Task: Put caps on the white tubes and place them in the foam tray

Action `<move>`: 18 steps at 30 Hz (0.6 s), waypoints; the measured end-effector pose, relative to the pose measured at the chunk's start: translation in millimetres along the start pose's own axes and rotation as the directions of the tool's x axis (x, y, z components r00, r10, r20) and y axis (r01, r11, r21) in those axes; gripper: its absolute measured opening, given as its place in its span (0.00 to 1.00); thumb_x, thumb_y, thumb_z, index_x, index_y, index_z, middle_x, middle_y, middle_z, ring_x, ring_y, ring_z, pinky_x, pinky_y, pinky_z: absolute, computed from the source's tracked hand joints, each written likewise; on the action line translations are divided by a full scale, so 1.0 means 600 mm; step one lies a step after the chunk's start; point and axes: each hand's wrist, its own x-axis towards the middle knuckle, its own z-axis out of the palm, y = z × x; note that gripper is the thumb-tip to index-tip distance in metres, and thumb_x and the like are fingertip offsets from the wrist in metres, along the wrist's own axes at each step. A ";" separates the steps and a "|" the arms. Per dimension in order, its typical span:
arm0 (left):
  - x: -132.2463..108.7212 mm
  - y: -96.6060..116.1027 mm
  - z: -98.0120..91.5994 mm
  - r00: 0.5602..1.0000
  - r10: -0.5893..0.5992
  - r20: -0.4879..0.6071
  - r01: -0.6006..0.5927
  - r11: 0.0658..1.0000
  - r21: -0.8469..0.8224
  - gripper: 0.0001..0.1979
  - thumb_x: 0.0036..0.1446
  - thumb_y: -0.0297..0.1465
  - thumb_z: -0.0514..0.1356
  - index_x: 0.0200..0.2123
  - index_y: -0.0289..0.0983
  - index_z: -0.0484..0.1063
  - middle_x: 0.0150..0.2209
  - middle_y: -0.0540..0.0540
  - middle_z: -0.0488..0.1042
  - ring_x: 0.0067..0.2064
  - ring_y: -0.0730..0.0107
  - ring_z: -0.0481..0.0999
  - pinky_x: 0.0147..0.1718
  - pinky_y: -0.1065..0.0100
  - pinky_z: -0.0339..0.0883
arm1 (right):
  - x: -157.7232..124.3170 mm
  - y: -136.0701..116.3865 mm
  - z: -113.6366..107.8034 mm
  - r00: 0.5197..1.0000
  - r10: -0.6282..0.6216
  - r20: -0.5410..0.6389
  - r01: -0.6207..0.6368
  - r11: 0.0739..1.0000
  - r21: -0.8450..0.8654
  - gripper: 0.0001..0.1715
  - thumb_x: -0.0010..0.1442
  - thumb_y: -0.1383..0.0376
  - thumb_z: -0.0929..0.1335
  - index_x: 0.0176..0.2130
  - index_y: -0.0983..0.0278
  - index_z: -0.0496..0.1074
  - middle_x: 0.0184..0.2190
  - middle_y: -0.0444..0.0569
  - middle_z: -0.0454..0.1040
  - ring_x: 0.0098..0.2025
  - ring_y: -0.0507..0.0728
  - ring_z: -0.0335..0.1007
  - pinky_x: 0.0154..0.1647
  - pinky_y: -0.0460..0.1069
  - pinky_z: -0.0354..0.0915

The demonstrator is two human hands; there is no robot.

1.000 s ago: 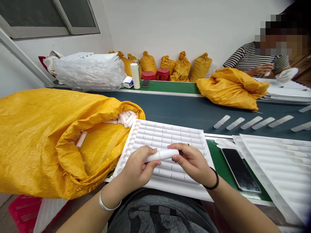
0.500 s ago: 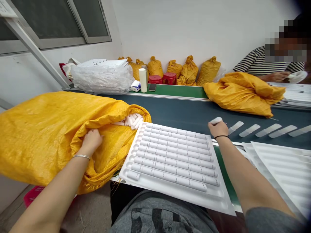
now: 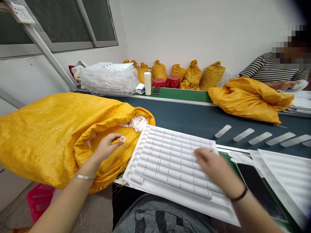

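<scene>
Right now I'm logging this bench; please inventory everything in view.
Sacks: several, yellow, bench and back wall
Sack tubes: many, white, left
Belt tubes: at least six, white, right
Filled tray: one, white, centre
Other trays: several, white, right
Phones: two, dark, bench edges
Bundle: one, white, far left
Cylinder: one, cream, far edge
Box: one, blue-white, beside cylinder
Stools: two, red, back
Crate: one, red, lower left
Person: one, striped top, far right
Left hand: one, bare, holding tube
Right hand: one, blurred, over filled tray
</scene>
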 end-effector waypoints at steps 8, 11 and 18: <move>-0.074 0.120 0.094 0.982 -0.097 -0.161 -0.078 0.572 -0.816 0.16 0.39 0.27 0.71 0.35 0.38 0.75 0.39 0.46 0.77 0.44 0.67 0.75 0.48 0.68 0.66 | -0.060 -0.271 0.245 0.806 -0.252 0.536 0.315 0.949 -0.027 0.12 0.58 0.73 0.62 0.41 0.72 0.71 0.37 0.62 0.73 0.36 0.62 0.71 0.34 0.55 0.68; -0.081 0.127 0.086 0.974 -0.200 -0.108 -0.049 0.282 -0.958 0.23 0.42 0.25 0.70 0.43 0.44 0.70 0.36 0.51 0.77 0.40 0.73 0.76 0.44 0.70 0.69 | -0.047 -0.271 0.246 0.833 -0.226 0.505 0.287 0.957 -0.045 0.12 0.56 0.70 0.66 0.41 0.72 0.71 0.39 0.63 0.72 0.38 0.64 0.71 0.36 0.56 0.68; -0.114 0.131 0.083 0.959 -0.251 0.131 0.146 0.041 -0.988 0.21 0.44 0.25 0.70 0.42 0.39 0.69 0.35 0.49 0.78 0.35 0.77 0.77 0.36 0.78 0.71 | -0.019 -0.208 0.145 0.970 -0.209 0.123 0.122 0.859 0.497 0.19 0.65 0.63 0.61 0.54 0.63 0.66 0.41 0.52 0.74 0.40 0.55 0.70 0.43 0.50 0.67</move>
